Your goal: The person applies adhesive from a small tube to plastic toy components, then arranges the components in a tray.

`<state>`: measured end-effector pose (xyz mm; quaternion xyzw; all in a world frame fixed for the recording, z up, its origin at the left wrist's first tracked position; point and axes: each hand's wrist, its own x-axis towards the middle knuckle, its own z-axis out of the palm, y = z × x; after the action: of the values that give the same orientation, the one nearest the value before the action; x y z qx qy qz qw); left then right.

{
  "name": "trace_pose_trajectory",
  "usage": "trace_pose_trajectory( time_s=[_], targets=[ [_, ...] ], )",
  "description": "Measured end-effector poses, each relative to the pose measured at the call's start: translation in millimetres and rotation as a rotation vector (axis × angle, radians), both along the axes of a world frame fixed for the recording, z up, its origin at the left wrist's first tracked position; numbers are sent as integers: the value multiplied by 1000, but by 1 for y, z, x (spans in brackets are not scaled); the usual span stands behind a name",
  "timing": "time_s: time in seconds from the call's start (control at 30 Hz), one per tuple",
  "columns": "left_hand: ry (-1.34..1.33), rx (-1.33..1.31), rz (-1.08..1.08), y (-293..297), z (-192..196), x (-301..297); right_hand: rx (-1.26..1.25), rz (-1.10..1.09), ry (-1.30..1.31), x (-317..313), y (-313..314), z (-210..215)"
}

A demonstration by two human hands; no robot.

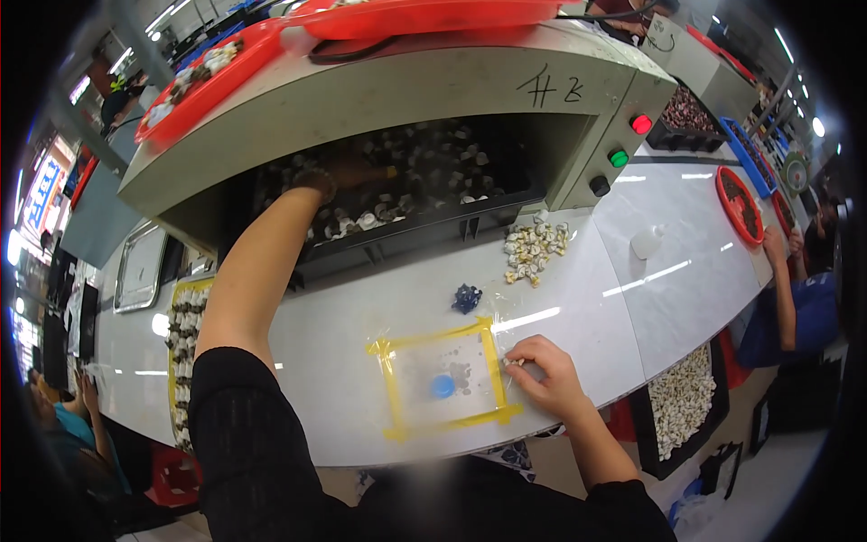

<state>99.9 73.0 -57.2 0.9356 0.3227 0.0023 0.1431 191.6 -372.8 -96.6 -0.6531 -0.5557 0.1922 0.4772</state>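
My left hand [357,173] reaches deep into the dark opening of a cream-coloured metal cabinet [397,95], over a black tray [415,230] full of small white and dark pieces [366,219]. Shade hides most of its fingers. Down on the white table, my right hand [549,378] rests beside a yellow-taped rectangle [492,361], thumb and forefinger pinched. Something small and whitish shows at the fingertips, too small to name. Inside the taped area lie a round blue piece [442,387] and some grey spots. A dark blue spiky object [467,298] sits beyond it.
Cream-white pieces [535,248] are heaped by the cabinet's front. A small white bottle [647,242] stands to the right. Red trays [424,18] lie on the cabinet top. At the left is a yellow-edged tray of rows [188,334]; lower right, a black crate [643,425]. Other people sit at both sides.
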Motion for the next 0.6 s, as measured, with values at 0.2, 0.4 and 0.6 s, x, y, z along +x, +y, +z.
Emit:
trace_pose_trajectory(
  time_s=[0.2, 0.4, 0.6],
  targets=[
    [0, 177, 24, 0, 2, 24, 21, 49, -13, 2, 5, 8],
    [-193, 449, -36, -16, -22, 23, 10, 35, -52, 2, 8, 10],
    [-200, 205, 8, -23, -13, 26, 25, 55, -54, 2, 8, 11]
  ],
)
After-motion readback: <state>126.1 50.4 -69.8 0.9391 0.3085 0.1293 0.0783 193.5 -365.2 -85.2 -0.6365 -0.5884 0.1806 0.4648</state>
